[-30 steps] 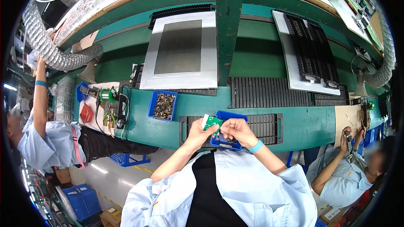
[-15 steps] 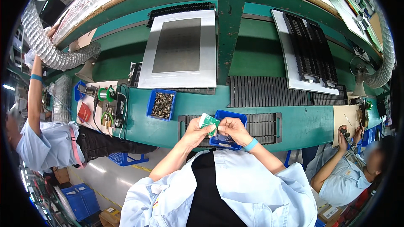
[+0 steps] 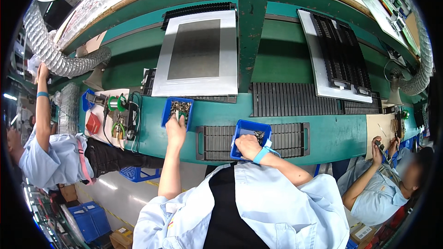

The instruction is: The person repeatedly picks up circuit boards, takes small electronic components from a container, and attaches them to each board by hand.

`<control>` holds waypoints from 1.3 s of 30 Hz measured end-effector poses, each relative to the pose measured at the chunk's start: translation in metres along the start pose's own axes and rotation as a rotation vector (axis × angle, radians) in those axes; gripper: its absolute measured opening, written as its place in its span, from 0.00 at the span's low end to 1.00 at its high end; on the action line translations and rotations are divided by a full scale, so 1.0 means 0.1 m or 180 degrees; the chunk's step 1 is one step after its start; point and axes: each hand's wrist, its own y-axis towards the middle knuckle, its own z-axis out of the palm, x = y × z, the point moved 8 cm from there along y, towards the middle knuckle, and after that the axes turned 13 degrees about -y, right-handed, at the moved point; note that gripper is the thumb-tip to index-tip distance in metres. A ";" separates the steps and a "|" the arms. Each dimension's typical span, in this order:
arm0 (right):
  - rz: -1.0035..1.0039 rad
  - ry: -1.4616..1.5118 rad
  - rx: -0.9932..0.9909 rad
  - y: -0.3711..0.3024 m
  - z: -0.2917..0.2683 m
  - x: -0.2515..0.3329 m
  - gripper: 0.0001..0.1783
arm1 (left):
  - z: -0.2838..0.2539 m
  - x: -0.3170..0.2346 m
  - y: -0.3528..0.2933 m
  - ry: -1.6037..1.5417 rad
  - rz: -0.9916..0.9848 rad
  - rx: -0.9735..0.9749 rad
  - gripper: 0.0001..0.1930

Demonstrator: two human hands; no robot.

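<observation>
My left hand [image 3: 176,132] is closed at the near edge of a blue bin [image 3: 163,119] full of small metal parts [image 3: 180,106]. A green circuit board [image 3: 180,114], seen nearly edge-on, shows at its fingertips. My right hand [image 3: 248,147] reaches down into a second blue bin [image 3: 236,130], its fingers curled and partly hidden. Whatever they pinch, I cannot make out. Some small parts [image 3: 260,135] lie in that bin beside the knuckles. The second bin sits on a black slotted rack [image 3: 217,142] on the green bench.
Behind the bins stand a white-framed grey panel [image 3: 194,50] and a black slotted tray [image 3: 286,100]. Soldering gear with a wire spool [image 3: 116,103] lies at left. A green post [image 3: 251,32] rises mid-bench. Co-workers sit at left [image 3: 50,152] and right [image 3: 376,189].
My hands have parted from the circuit board they both held. The left went leftward to the bin of metal parts; the right dropped into the other bin. The left co-worker's arm shifted slightly.
</observation>
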 end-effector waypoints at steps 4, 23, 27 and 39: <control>0.0242 0.1030 0.0038 -0.02 -0.12 -0.16 0.06 | 0.30 -0.26 -0.20 -0.1266 -0.0540 0.0802 0.09; 0.1212 0.4827 -0.1297 -0.29 -0.58 -0.31 0.04 | 0.80 -1.15 -0.86 -0.4870 -0.1647 0.1948 0.07; 0.1155 0.4340 -0.1741 -0.32 -0.70 -0.32 0.02 | 0.81 -1.14 -0.87 -0.5163 -0.1844 0.1876 0.07; 0.1021 0.3351 -0.1570 -0.33 -0.78 -0.30 0.02 | 0.82 -1.06 -0.82 -0.4608 -0.1421 0.1768 0.06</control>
